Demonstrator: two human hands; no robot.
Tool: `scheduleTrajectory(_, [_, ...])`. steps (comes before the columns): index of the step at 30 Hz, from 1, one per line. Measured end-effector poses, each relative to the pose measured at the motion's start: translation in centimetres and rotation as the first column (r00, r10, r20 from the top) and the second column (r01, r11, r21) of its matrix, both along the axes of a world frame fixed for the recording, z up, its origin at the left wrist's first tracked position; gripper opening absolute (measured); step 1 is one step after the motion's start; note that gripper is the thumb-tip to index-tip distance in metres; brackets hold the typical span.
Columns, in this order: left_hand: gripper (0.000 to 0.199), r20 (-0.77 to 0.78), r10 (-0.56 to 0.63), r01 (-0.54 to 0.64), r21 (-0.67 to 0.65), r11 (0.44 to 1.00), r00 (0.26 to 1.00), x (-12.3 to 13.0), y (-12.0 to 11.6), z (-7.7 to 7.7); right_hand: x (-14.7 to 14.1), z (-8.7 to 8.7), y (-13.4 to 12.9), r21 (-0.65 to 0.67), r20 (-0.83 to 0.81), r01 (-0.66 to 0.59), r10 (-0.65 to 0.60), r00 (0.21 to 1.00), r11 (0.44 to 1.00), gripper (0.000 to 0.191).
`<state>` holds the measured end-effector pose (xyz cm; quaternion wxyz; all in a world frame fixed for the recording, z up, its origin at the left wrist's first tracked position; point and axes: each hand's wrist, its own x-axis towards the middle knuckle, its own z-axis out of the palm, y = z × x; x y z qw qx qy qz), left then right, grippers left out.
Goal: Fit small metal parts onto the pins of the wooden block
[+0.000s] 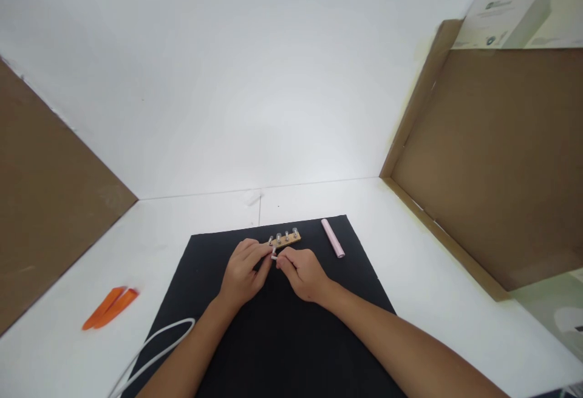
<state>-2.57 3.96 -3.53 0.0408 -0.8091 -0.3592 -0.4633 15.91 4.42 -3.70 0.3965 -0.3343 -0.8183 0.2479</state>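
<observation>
A narrow wooden strip (286,240) with several small metal posts lies on a black mat (291,337). My left hand (243,273) grips the strip's left end between fingers and thumb. My right hand (303,273) comes in from the right, its fingertips pinching a tiny white-and-metal piece (274,254) against the strip's near edge. The fingers hide the piece's shape. A pale pink stick (333,238) lies to the right of the strip on the mat, apart from both hands.
Two orange pry tools (110,308) lie on the white surface left of the mat. A white cable (155,349) curves over the mat's lower left corner. Brown cardboard panels (496,161) stand at the right and left (50,197), with a white wall behind.
</observation>
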Motion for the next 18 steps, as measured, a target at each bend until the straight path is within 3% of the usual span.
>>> scheduleTrajectory(4, [0.023,0.003,-0.006,0.006,0.001,1.0,1.0,0.01,0.04,-0.01,0.0,0.01,-0.1,0.018,0.016,-0.007,0.007,1.0,1.0,0.029])
scheduleTrajectory(12, [0.021,-0.007,-0.003,0.003,-0.015,1.0,1.0,0.18,-0.06,0.13,-0.08,0.03,0.32,-0.025,-0.061,0.106,-0.108,0.992,0.994,0.033])
scheduleTrajectory(18, [0.022,-0.015,-0.003,0.003,0.005,1.0,1.0,0.1,-0.04,0.11,0.04,0.03,-0.06,0.011,0.017,-0.003,0.003,1.0,1.0,0.03])
